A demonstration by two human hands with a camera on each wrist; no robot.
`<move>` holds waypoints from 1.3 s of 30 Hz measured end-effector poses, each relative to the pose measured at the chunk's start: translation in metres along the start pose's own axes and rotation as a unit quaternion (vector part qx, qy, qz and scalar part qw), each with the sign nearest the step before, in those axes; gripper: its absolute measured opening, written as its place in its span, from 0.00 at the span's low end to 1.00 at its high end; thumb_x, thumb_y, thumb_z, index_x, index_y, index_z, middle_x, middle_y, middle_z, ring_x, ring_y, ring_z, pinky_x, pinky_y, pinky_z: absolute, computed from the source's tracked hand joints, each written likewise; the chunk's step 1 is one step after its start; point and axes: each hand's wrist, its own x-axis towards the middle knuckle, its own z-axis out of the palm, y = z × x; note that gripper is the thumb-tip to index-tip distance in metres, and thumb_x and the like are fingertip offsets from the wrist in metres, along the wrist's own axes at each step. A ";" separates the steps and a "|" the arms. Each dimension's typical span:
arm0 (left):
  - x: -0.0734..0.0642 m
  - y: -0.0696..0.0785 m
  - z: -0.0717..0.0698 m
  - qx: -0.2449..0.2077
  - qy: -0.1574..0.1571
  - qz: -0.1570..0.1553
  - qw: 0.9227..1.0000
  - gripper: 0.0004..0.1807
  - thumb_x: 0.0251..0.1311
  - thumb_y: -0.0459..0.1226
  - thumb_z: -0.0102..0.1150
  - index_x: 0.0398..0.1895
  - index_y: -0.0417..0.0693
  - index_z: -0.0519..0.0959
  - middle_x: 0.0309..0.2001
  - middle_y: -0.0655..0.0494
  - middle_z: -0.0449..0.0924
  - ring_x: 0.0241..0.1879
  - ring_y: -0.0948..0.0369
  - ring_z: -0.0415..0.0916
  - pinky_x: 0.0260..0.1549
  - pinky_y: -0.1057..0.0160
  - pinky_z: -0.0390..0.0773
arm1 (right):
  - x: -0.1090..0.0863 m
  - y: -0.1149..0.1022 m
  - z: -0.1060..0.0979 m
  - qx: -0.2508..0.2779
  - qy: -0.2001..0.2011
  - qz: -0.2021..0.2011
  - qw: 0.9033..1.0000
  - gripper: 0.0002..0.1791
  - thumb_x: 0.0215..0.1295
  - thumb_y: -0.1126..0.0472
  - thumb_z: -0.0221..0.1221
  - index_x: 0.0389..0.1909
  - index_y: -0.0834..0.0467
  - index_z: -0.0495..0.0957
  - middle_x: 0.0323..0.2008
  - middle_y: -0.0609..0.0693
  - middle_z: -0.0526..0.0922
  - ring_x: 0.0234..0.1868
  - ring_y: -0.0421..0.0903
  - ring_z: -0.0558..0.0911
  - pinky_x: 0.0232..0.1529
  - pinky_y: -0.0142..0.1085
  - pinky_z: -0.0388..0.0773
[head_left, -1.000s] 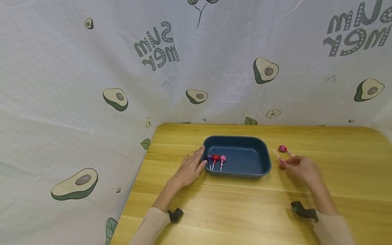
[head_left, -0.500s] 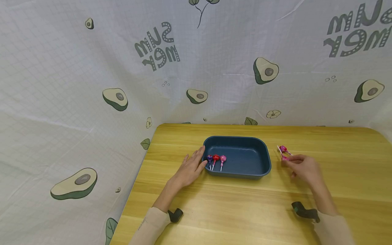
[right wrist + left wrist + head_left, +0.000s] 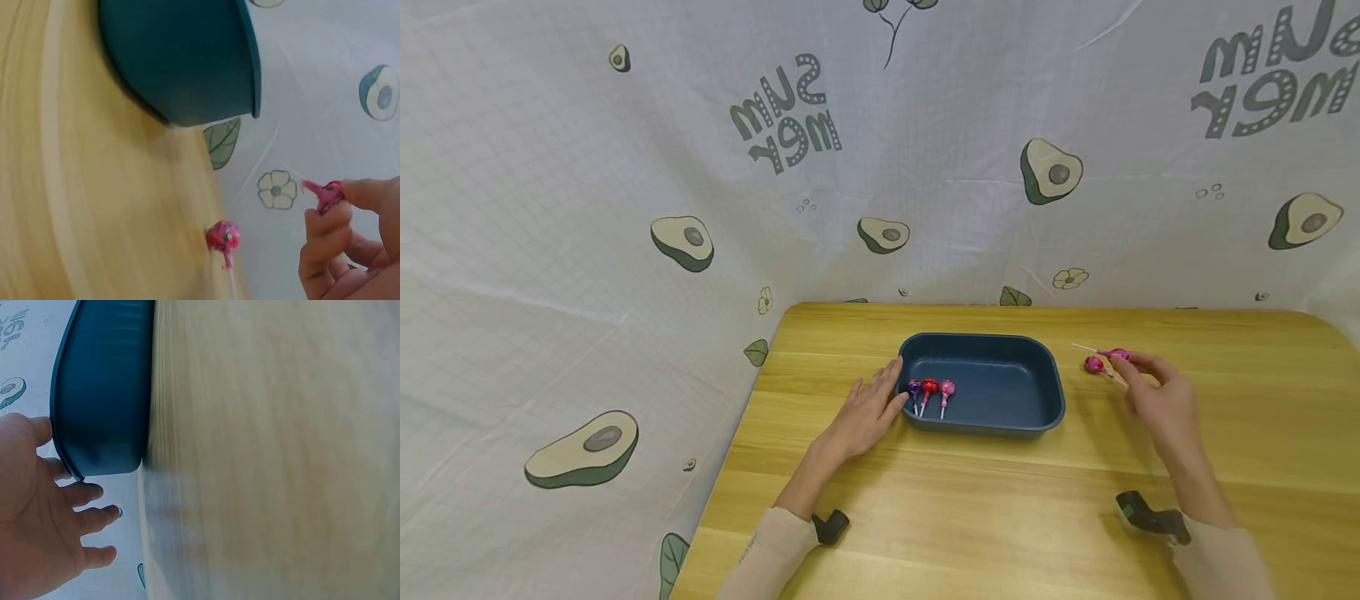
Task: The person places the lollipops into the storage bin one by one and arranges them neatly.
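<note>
My right hand (image 3: 1165,404) pinches a pink-wrapped lollipop (image 3: 1118,354) by its candy end between thumb and fingers, its white stick pointing left. The right wrist view shows this lollipop (image 3: 326,196) at the fingertips, raised above the table. Just below it in the head view, another pink lollipop (image 3: 1093,364) lies on the wood. With fingers spread and fairly straight, my left hand (image 3: 865,415) touches the left end of a dark blue tray (image 3: 981,429). Inside that tray, at its left, purple (image 3: 913,387), red (image 3: 929,387) and pink (image 3: 947,388) lollipops lie side by side.
The wooden table (image 3: 955,517) ends at a pale curtain (image 3: 955,150) printed with avocados, which hangs behind it and along the left. Black mounts (image 3: 830,527) sit at both wrists.
My right hand has moved toward the back of the table, lifting the pinched lollipop past the loose one. Its stick has swung round to point left. The left hand and tray stay put.
</note>
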 end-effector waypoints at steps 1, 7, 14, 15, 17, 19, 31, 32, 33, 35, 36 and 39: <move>0.000 0.000 0.000 -0.001 0.000 0.000 1.000 0.37 0.82 0.56 0.32 0.86 0.57 0.39 0.85 0.55 0.44 0.84 0.47 0.46 0.81 0.36 0.40 | 0.000 -0.002 0.001 0.016 0.003 -0.011 1.000 0.11 0.75 0.46 0.60 0.53 0.43 0.77 0.41 0.30 0.75 0.19 0.35 0.76 0.22 0.28 0.75; 0.001 -0.001 -0.001 0.001 -0.001 0.003 1.000 0.37 0.82 0.57 0.31 0.86 0.58 0.38 0.85 0.55 0.43 0.84 0.47 0.45 0.81 0.35 0.40 | -0.001 -0.020 0.009 0.171 -0.032 -0.037 0.984 0.11 0.74 0.54 0.62 0.54 0.48 0.80 0.34 0.37 0.82 0.18 0.37 0.75 0.19 0.26 0.72; 0.001 0.000 -0.001 -0.002 0.002 0.010 1.000 0.37 0.83 0.56 0.33 0.86 0.57 0.39 0.85 0.52 0.45 0.84 0.45 0.46 0.80 0.34 0.41 | -0.001 -0.040 0.034 0.252 -0.091 -0.039 0.963 0.09 0.75 0.59 0.61 0.53 0.52 0.80 0.30 0.37 0.86 0.18 0.38 0.70 0.17 0.29 0.64; 0.001 0.000 -0.001 -0.003 0.001 0.010 1.000 0.37 0.83 0.56 0.33 0.86 0.57 0.39 0.85 0.52 0.45 0.84 0.45 0.46 0.80 0.34 0.41 | -0.002 -0.041 0.038 0.245 -0.093 -0.042 0.964 0.09 0.75 0.59 0.61 0.53 0.52 0.79 0.31 0.36 0.86 0.18 0.38 0.70 0.17 0.28 0.64; 0.001 0.000 -0.001 -0.002 0.001 0.010 1.000 0.37 0.82 0.56 0.32 0.86 0.56 0.40 0.85 0.51 0.45 0.84 0.45 0.46 0.80 0.34 0.41 | -0.002 -0.044 0.046 0.228 -0.093 -0.047 0.968 0.09 0.75 0.59 0.61 0.53 0.52 0.78 0.35 0.35 0.86 0.18 0.38 0.69 0.17 0.28 0.64; 0.001 0.000 0.000 -0.001 0.001 0.010 1.000 0.37 0.82 0.57 0.31 0.86 0.57 0.39 0.85 0.51 0.45 0.84 0.45 0.46 0.80 0.34 0.41 | -0.002 -0.046 0.054 0.207 -0.093 -0.048 0.973 0.10 0.74 0.58 0.62 0.53 0.51 0.78 0.35 0.35 0.84 0.18 0.39 0.69 0.18 0.29 0.64; 0.001 -0.001 -0.001 0.002 0.000 0.008 1.000 0.37 0.82 0.57 0.31 0.86 0.56 0.39 0.85 0.52 0.44 0.84 0.46 0.46 0.80 0.34 0.41 | -0.005 -0.069 0.111 -0.123 -0.147 -0.105 0.976 0.23 0.74 0.46 0.62 0.53 0.62 0.84 0.44 0.58 0.86 0.34 0.48 0.79 0.32 0.33 0.75; 0.001 -0.001 -0.001 0.002 -0.001 0.007 1.000 0.37 0.82 0.57 0.31 0.86 0.57 0.39 0.85 0.52 0.44 0.84 0.46 0.46 0.80 0.34 0.40 | -0.004 -0.070 0.115 -0.145 -0.156 -0.109 0.971 0.22 0.74 0.47 0.62 0.52 0.63 0.85 0.44 0.59 0.87 0.39 0.50 0.80 0.35 0.34 0.75; 0.001 -0.002 -0.001 0.002 -0.001 0.007 1.000 0.37 0.82 0.57 0.31 0.86 0.56 0.39 0.85 0.52 0.44 0.84 0.46 0.45 0.80 0.34 0.40 | -0.004 -0.071 0.120 -0.162 -0.164 -0.110 0.967 0.21 0.74 0.48 0.62 0.51 0.63 0.85 0.44 0.60 0.88 0.42 0.52 0.80 0.38 0.34 0.75; 0.001 -0.002 -0.001 0.002 -0.001 0.007 1.000 0.37 0.82 0.57 0.31 0.86 0.57 0.39 0.85 0.53 0.44 0.84 0.46 0.45 0.80 0.35 0.41 | -0.002 -0.073 0.128 -0.180 -0.183 -0.107 0.961 0.19 0.75 0.51 0.62 0.49 0.64 0.86 0.43 0.61 0.89 0.45 0.53 0.82 0.40 0.36 0.75; 0.001 -0.002 -0.001 0.001 0.000 0.007 1.000 0.37 0.82 0.57 0.31 0.86 0.57 0.39 0.85 0.52 0.44 0.84 0.46 0.45 0.80 0.35 0.41 | -0.002 -0.074 0.132 -0.186 -0.191 -0.102 0.958 0.18 0.75 0.53 0.62 0.48 0.65 0.86 0.42 0.61 0.89 0.44 0.53 0.82 0.40 0.36 0.75; 0.001 -0.002 -0.001 0.000 -0.001 0.005 1.000 0.37 0.82 0.57 0.31 0.86 0.57 0.39 0.85 0.53 0.44 0.84 0.46 0.45 0.81 0.35 0.40 | -0.001 -0.074 0.142 -0.209 -0.203 -0.090 0.952 0.16 0.73 0.54 0.63 0.45 0.65 0.87 0.39 0.60 0.90 0.39 0.50 0.83 0.36 0.35 0.76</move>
